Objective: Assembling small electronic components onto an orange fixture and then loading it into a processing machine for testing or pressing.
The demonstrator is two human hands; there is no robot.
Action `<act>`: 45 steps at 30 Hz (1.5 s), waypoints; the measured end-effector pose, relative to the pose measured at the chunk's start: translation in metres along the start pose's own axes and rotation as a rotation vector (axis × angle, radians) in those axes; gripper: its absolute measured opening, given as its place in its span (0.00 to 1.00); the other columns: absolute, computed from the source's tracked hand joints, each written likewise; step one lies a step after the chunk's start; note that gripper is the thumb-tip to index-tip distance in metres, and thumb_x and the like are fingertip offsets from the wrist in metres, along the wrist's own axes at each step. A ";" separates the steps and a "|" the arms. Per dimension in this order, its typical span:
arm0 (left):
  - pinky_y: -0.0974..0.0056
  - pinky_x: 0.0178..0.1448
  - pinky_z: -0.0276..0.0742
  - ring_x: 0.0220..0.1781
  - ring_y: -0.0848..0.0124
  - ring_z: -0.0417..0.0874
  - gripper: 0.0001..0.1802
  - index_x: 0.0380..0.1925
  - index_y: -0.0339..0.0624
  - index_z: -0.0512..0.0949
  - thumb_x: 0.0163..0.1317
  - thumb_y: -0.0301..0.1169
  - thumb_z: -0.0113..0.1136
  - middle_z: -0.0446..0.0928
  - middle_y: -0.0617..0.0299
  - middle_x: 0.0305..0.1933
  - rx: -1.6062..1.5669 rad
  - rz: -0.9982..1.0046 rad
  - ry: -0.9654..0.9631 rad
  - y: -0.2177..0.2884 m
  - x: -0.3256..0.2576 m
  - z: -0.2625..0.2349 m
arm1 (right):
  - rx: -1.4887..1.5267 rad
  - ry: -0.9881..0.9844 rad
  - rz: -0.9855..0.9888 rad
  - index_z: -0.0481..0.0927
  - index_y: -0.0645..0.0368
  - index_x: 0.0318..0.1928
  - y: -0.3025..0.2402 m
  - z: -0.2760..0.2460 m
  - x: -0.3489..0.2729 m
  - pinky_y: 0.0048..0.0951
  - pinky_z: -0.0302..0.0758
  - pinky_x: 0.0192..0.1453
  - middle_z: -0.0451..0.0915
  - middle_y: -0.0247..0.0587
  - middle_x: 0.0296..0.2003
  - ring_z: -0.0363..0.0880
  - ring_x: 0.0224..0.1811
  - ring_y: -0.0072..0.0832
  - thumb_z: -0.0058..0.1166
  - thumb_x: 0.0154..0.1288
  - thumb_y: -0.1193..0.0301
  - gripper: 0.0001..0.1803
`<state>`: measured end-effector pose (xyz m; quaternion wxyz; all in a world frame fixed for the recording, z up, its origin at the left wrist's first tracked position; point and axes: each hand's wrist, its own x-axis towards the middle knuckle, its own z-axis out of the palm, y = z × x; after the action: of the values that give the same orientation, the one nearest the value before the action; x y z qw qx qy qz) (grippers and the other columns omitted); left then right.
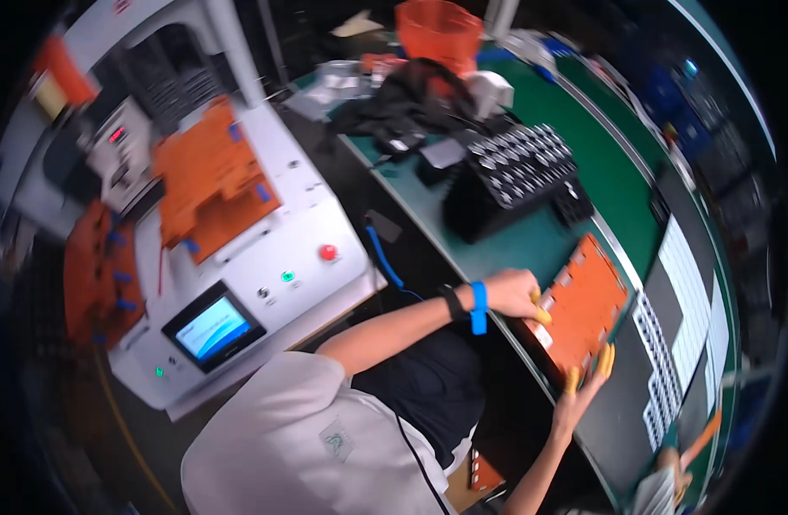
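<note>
Fisheye bends everything and the far edges are dark; the person's body fills the lower middle, so the bench [583, 146] front below the arms is hidden; fingertips wear yellow caps, small and blurred. Left hand [516, 294] is closed on the near-left edge of the orange fixture plate [583, 305], thumb on top; blue wrist strap [478, 307] and a dark watch sit just behind it. Right hand [583, 390] comes up from below with fingers spread, tips touching the plate's lower edge; it grips only lightly, as far as I can tell. The plate lies tilted on the green bench surface near its front edge; small pale inserts show in it, detail too small to read. Behind it stands a black tray [518, 176] full of small pale-topped parts in rows; contents not clear beyond that. Further back a black bundle of cloth or bag [411, 99] and an orange basket [438, 30], inside not visible. To the right of the plate, white sheets of small parts [686, 300] lie along a grey strip. Left of the person a white machine [265, 249] carries a lit screen [212, 328], a red button [328, 252] and another orange fixture [209, 176] on top. Another person's hand [673, 468] shows cut off at bottom right.
</note>
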<state>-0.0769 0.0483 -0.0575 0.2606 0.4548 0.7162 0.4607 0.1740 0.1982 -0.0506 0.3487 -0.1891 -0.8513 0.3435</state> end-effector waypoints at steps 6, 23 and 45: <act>0.65 0.24 0.65 0.20 0.79 0.70 0.25 0.16 0.30 0.81 0.54 0.42 0.78 0.74 0.67 0.15 -0.442 -0.004 0.096 0.014 -0.015 0.011 | 0.913 0.007 0.742 0.68 0.63 0.70 0.005 -0.007 0.019 0.35 0.74 0.68 0.75 0.44 0.65 0.76 0.66 0.36 0.49 0.78 0.67 0.25; 0.56 0.30 0.71 0.23 0.58 0.78 0.32 0.40 0.31 0.82 0.49 0.50 0.78 0.74 0.56 0.20 -0.208 0.291 0.364 0.144 -0.202 -0.079 | 0.748 0.316 0.193 0.76 0.71 0.64 -0.157 0.006 0.001 0.48 0.77 0.62 0.77 0.63 0.59 0.79 0.57 0.54 0.57 0.69 0.67 0.28; 0.63 0.36 0.76 0.31 0.63 0.85 0.23 0.35 0.34 0.87 0.53 0.45 0.79 0.83 0.58 0.33 0.266 -0.063 1.727 0.026 -0.450 -0.232 | 1.023 -1.238 0.400 0.80 0.67 0.54 -0.462 0.391 0.073 0.35 0.83 0.49 0.84 0.49 0.47 0.87 0.45 0.36 0.56 0.69 0.66 0.19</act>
<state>-0.0473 -0.4469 0.0474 -0.4157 -0.0468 0.7233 0.5494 -0.1971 -0.2573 0.1107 -0.2079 0.0686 -0.5781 0.7861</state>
